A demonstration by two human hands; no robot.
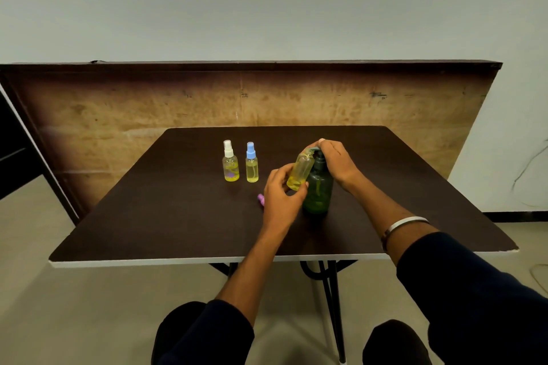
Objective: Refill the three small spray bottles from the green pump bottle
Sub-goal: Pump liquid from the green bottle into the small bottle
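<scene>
- Left hand [280, 187], centre frame, pinches an uncapped spray bottle [301, 169], tilted against the pump spout.
- Right hand [335, 158] fingers curl over the green pump bottle [318, 190] head, seemingly pressing.

The green pump bottle [318, 187] stands upright on the surface [148, 216], right of the middle; it is dark translucent green with a dark pump head on top. An uncapped small spray bottle [300, 170], clear with a little yellow liquid at its bottom, is held tilted against the pump bottle's left side, its open mouth up by the pump spout. Its purple cap [261, 199] lies on the surface just left of them. Two more small spray bottles stand upright side by side nearer the far edge, left of the middle: one with a white sprayer [230, 161], one with a blue sprayer [251, 163], both holding yellow liquid.
</scene>
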